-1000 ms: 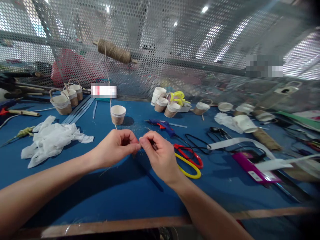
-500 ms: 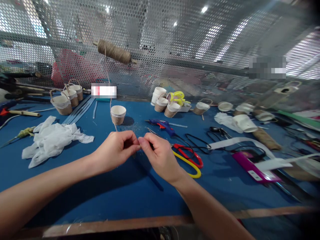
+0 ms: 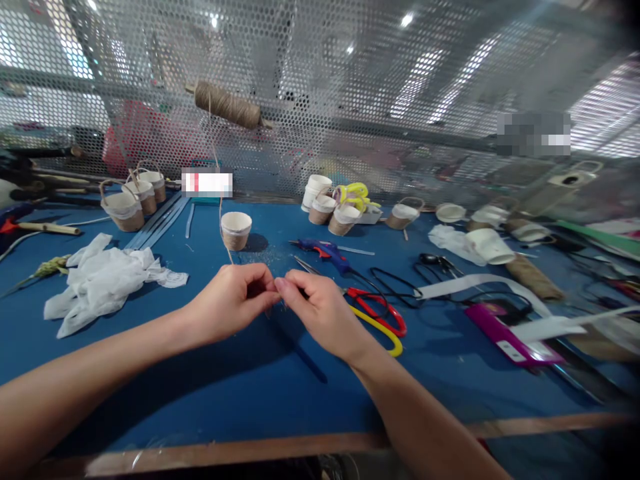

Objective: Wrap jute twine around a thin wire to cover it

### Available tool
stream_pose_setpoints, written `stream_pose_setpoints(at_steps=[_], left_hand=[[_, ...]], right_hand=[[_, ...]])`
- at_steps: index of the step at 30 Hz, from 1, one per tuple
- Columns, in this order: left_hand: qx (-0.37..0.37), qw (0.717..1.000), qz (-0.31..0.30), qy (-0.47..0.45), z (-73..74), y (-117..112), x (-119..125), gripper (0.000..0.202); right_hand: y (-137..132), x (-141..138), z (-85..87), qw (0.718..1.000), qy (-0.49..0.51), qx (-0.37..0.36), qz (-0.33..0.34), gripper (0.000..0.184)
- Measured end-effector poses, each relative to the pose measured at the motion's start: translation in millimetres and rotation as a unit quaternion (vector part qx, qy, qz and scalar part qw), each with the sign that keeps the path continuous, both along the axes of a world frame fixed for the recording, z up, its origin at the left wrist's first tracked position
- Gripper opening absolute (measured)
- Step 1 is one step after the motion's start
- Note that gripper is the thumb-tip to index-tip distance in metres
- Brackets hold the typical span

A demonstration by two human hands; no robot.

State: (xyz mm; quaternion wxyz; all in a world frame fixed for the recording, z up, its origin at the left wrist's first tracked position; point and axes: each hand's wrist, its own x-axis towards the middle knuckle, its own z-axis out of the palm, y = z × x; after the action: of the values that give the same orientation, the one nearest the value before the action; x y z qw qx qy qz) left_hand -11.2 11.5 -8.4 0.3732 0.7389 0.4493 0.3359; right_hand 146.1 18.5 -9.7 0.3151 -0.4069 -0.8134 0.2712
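Note:
Twine (image 3: 221,217) comes down from a brown spool (image 3: 227,105) on the mesh and runs into my left hand (image 3: 233,297), which is closed on it. My right hand (image 3: 320,310) is pinched, its thumb and finger meeting the left fingertips over the table. A short bit of the twine seems to lie between the fingertips, mostly hidden by them. Just beyond my left hand, a small white-lined cup wrapped in brown twine (image 3: 236,233) stands upright, with the strand passing along its left side. Scissors with red and yellow handles (image 3: 377,320) lie beside my right hand.
A blue glue gun (image 3: 325,253) with a black cord lies behind the scissors. Crumpled white cloth (image 3: 115,277) is at left. Small handled baskets (image 3: 125,212) and cups (image 3: 345,220) line the back. A purple power strip (image 3: 510,337) sits at right.
My fingertips have shifted very slightly against each other, the right thumb rising a little. The twine, the cup and the tools stay where they were.

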Motion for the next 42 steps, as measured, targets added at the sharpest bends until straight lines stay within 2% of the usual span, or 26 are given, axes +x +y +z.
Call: stream_pose_setpoints(at_steps=[4, 7, 10, 14, 18, 22, 27, 29, 32, 36, 38, 42], left_hand=[[-0.014, 0.999, 0.004, -0.030, 1.3, 1, -1, 0.015], [-0.113, 0.988, -0.021, -0.099, 4.8, 4, -3, 0.015], [-0.219, 0.958, -0.058, -0.177, 7.9, 5, -4, 0.018], [-0.304, 0.917, -0.074, -0.248, 8.1, 4, -5, 0.021], [-0.351, 0.891, -0.083, -0.276, 5.3, 3, -4, 0.022], [-0.353, 0.888, -0.079, -0.284, 4.7, 4, -4, 0.022], [-0.306, 0.912, -0.063, -0.266, 6.4, 5, -4, 0.021], [-0.293, 0.920, -0.061, -0.253, 6.4, 5, -4, 0.021], [-0.290, 0.924, -0.064, -0.242, 5.0, 4, -4, 0.022], [-0.304, 0.924, -0.074, -0.218, 3.6, 3, -4, 0.023], [-0.302, 0.927, -0.075, -0.210, 3.9, 3, -5, 0.023], [-0.249, 0.949, -0.057, -0.186, 5.4, 5, -5, 0.020]], right_hand=[[0, -2, -0.6, 0.998, 0.061, -0.029, -0.006, 0.032], [4, 1, 1.2, 0.990, 0.119, -0.077, -0.012, 0.038], [6, 5, 4.5, 0.983, 0.155, -0.101, 0.005, 0.037], [3, 3, 4.6, 0.984, 0.163, -0.050, 0.047, 0.018], [-2, -1, -0.8, 0.987, 0.157, 0.016, 0.026, 0.016], [-2, -3, -4.8, 0.984, 0.176, 0.004, -0.014, 0.019], [2, -1, -4.0, 0.972, 0.222, -0.072, -0.030, 0.039], [4, 0, -2.5, 0.982, 0.183, -0.043, -0.034, 0.034], [3, 1, -1.2, 0.994, 0.100, 0.046, -0.001, 0.024], [0, 0, -2.0, 0.994, 0.059, 0.092, 0.018, 0.029], [-1, -1, -2.2, 0.996, 0.061, 0.065, 0.007, 0.031], [2, 1, -1.0, 0.993, 0.093, -0.070, 0.009, 0.039]])
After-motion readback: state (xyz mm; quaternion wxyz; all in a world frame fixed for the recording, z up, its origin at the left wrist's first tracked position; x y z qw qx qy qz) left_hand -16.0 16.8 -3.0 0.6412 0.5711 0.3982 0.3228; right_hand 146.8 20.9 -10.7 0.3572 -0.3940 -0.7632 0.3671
